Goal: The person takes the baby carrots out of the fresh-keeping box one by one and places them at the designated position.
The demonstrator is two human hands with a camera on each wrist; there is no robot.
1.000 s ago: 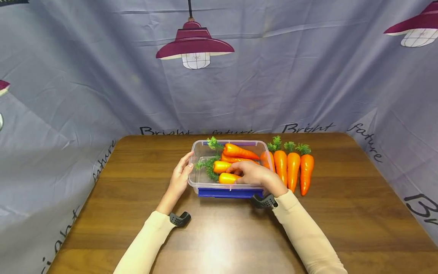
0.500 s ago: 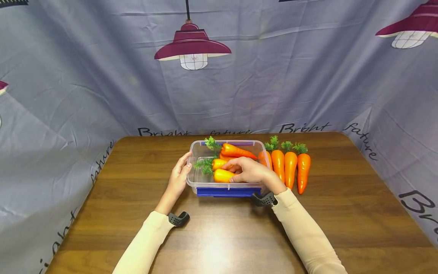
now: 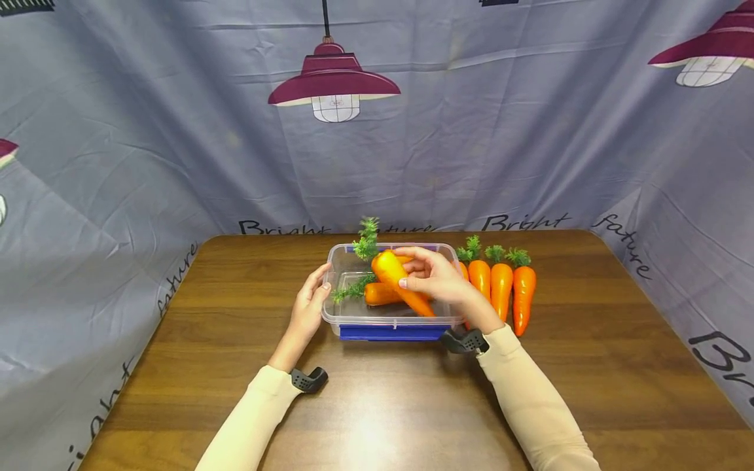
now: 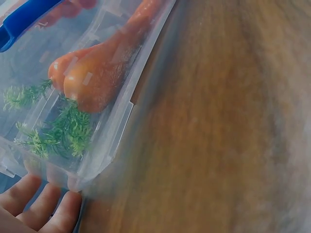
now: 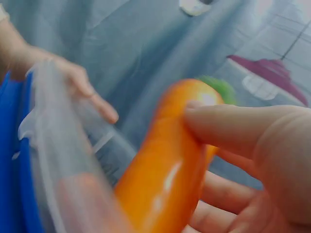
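Right hand (image 3: 432, 278): fingers pinch a carrot (image 3: 393, 273) slantwise over the box (image 3: 368, 321), tip towards 5 o'clock; left hand (image 3: 309, 299): fingers near-straight against box wall, 9 o'clock. Risk: glossy carrot may pivot under thumb, tip catching rim

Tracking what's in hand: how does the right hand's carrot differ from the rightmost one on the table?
The held carrot is in the right hand; the rightmost carrot lies on the table. The held carrot slants across the head view; the rightmost carrot runs nearly front to back. Both are orange and green-topped.
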